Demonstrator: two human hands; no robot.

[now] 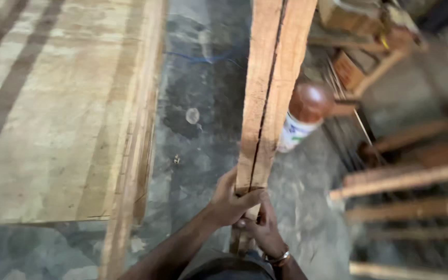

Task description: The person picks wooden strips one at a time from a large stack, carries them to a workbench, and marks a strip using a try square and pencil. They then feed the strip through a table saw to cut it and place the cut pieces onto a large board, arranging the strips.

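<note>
A grey concrete floor [203, 150] with dark stains fills the middle of the view. On the left, a wide sheet of pale plywood [53, 103] rests on wooden rails [130, 171] that run from near to far along its right edge. A small pale round mark [192, 115] shows on the floor near the centre. Right of centre, a white plastic jar with a brown lid [303, 116] stands on the floor. Further right, blurred wooden bars [405, 179] lie across the floor, with cardboard boxes [348, 70] at the far right.
</note>
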